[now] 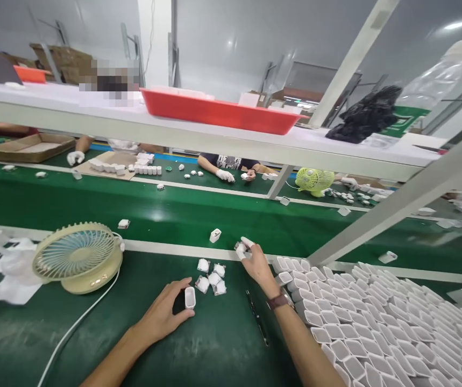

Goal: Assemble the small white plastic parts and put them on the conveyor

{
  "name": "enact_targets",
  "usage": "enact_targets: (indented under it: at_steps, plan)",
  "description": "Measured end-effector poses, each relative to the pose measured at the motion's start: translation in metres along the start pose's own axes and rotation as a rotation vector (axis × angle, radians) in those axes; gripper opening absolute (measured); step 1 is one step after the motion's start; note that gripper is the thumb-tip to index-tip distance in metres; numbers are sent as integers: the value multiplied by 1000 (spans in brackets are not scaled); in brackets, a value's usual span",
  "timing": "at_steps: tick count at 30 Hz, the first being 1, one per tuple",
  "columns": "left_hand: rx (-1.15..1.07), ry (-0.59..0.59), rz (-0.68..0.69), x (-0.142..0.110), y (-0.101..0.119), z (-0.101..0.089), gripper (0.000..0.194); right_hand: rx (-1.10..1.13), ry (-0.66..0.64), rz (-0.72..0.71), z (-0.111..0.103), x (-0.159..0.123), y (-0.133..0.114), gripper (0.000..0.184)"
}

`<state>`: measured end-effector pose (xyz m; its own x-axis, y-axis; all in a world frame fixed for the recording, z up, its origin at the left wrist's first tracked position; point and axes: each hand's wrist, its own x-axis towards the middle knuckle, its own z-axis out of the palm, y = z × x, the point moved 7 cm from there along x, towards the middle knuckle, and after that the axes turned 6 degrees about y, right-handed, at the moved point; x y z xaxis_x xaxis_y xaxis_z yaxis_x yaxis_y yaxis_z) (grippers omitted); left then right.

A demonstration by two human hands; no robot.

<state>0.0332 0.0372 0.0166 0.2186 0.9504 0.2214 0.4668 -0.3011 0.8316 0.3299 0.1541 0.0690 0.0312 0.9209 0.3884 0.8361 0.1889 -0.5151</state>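
My left hand (162, 313) curves round a small white plastic shell (190, 297), its thumb and forefinger at the two ends. The shell's open side faces up. My right hand (257, 263) reaches to the edge of the conveyor, white covers on its fingertips. It pinches a small white part (238, 246), partly hidden by the fingers. Between the hands lies a cluster of several small white parts (214, 278) on the green table. A dark pen-like tool (257, 317) rests below my right wrist.
Many white shells (360, 322) stand packed in rows at the right. A cream fan (81, 255) with a white cable sits left. Ahead, the green conveyor (73, 199) carries a white shell (215, 235) and other parts. Co-workers' gloved hands (225, 176) are across it, under a shelf with a red tray (218, 110).
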Motion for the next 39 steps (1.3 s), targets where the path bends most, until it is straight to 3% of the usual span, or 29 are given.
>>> enact_targets:
  at_steps: [2,5,7,10,14,18,23,27,31,39]
  plan:
    - [20,-5,27,1,2,1,64,82,-77,-81,-4,-34,-22,45]
    - [48,-11,53,1,4,2,61,319,-325,-292,-3,-98,-64,45]
    - [62,-15,58,1,6,2,60,352,-409,-320,-3,-130,-79,43]
    - [75,-15,39,0,7,1,60,314,-431,-281,-5,-152,-83,44]
    - [78,-23,19,-1,8,1,64,256,-414,-278,-9,-158,-75,58]
    - [90,-10,38,0,10,1,60,266,-370,-279,-11,-157,-75,46]
    - [84,27,163,1,24,1,46,473,-249,-247,-16,-133,-92,47]
    - [71,66,269,-1,36,0,46,628,-181,-315,-16,-111,-114,50]
    - [76,151,296,-2,37,-5,54,592,-174,-395,-8,-112,-127,51]
    - [73,198,290,1,34,-13,65,418,-102,-479,6,-133,-119,63]
